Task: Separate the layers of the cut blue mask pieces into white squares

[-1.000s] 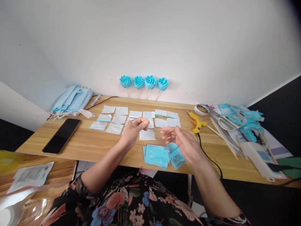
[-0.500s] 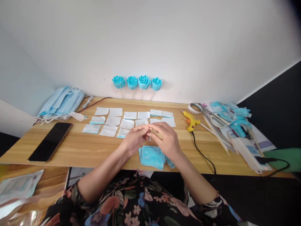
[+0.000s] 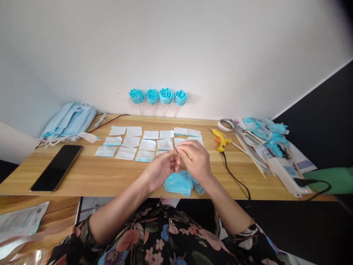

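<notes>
My left hand [image 3: 162,167] is turned partly palm up, its fingers loosely bent and apart. Its forefinger tip meets the pinched fingertips of my right hand [image 3: 194,158], and no object shows in the left palm. Whatever the right hand pinches is hidden or too small to make out. Right below the hands lies a stack of blue mask-fabric pieces [image 3: 178,184]. Behind them, white fabric pieces [image 3: 131,141], some with blue edges, are spread in rows on the wooden table [image 3: 110,176].
Several blue fabric roses [image 3: 166,96] on sticks lean against the wall. At left are face masks [image 3: 68,119] and a phone [image 3: 56,167]. A yellow glue gun [image 3: 220,140], tape roll [image 3: 225,125], scissors [image 3: 255,139], blue scraps [image 3: 275,143] and power strip [image 3: 288,178] lie at right.
My left hand has turned more palm up, with its lower fingers loosened from the pinch. The right hand is still pinched at the left fingertips. The view has shifted slightly.
</notes>
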The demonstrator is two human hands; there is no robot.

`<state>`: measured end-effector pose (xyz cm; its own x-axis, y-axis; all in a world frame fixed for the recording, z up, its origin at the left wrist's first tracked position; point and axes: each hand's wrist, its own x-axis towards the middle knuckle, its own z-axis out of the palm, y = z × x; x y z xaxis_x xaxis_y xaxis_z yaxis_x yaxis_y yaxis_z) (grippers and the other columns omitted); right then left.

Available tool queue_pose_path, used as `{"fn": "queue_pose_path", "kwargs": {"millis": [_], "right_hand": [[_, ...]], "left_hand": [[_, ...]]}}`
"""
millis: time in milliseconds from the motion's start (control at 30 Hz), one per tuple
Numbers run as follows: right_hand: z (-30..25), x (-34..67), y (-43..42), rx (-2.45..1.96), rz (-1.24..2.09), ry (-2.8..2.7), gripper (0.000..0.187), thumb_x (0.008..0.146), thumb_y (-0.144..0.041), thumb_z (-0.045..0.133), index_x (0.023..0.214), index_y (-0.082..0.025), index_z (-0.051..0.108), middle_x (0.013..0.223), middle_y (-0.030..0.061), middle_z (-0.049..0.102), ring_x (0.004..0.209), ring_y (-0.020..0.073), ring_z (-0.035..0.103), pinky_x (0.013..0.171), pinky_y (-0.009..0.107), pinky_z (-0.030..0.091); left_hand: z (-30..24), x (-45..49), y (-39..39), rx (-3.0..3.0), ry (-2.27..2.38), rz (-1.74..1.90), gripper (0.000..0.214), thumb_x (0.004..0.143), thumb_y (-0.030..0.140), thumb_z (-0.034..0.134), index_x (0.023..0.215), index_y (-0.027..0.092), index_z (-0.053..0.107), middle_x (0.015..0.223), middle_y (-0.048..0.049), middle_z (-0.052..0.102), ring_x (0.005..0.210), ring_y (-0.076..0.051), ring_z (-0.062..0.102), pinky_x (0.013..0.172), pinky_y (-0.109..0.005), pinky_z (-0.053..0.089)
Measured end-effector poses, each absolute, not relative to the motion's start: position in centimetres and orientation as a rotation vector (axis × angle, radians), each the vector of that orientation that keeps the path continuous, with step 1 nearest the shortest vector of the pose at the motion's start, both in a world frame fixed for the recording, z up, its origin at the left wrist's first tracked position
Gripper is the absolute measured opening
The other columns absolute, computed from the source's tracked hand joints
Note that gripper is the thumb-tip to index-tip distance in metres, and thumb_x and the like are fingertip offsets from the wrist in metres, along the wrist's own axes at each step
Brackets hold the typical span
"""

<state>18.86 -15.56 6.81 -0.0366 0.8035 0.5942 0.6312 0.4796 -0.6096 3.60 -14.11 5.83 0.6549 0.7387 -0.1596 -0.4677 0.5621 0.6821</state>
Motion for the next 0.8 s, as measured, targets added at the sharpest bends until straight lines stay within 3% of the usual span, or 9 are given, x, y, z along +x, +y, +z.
{"fn": "queue_pose_path", "kwargs": {"millis": [267, 567, 667, 800], "right_hand": [[7.3, 19.5, -15.7, -1.261, 0.759, -1.369, 0.028, 0.093, -0.042, 0.053, 0.074, -0.023, 0.058, 0.071, 0.0001, 0.061, 0.072, 0.0165, 0.057, 0.071, 0.03, 0.046], [6.8, 19.7, -15.8, -1.262, 0.817, -1.335, 0.051, 0.096, -0.053, 0.047, 0.055, -0.023, 0.043, 0.055, -0.0019, 0.042, 0.056, 0.0143, 0.041, 0.06, 0.031, 0.035], [7.0, 19.5, -15.8, -1.243, 0.894, -1.32, 0.048, 0.094, -0.051, 0.053, 0.055, -0.022, 0.049, 0.055, -0.0021, 0.046, 0.057, 0.0136, 0.045, 0.061, 0.03, 0.038], [7.0, 19.6, -15.6, -1.214, 0.957, -1.331, 0.026, 0.088, -0.04, 0.065, 0.07, -0.022, 0.064, 0.068, -0.0005, 0.064, 0.07, 0.0149, 0.059, 0.072, 0.029, 0.046]], "left_hand": [[5.5, 3.3, -14.2, 0.658, 0.468, 0.658, 0.041, 0.088, 0.047, 0.056, 0.109, 0.015, 0.072, 0.072, -0.0023, 0.056, 0.062, -0.012, 0.05, 0.066, -0.029, 0.038], [5.9, 2.9, -14.1, 0.806, 0.639, 0.929, 0.027, 0.086, 0.038, 0.065, 0.094, 0.014, 0.074, 0.068, -0.001, 0.056, 0.061, -0.01, 0.049, 0.063, -0.026, 0.037], [6.4, 2.8, -13.9, 0.889, 0.665, 0.995, 0.028, 0.085, 0.04, 0.065, 0.091, 0.014, 0.073, 0.067, -0.0004, 0.056, 0.062, -0.01, 0.047, 0.065, -0.027, 0.037], [6.7, 2.5, -13.4, 0.928, 0.675, 1.048, 0.027, 0.084, 0.04, 0.067, 0.091, 0.014, 0.073, 0.067, 0.0001, 0.056, 0.064, -0.01, 0.047, 0.066, -0.026, 0.037]]}}
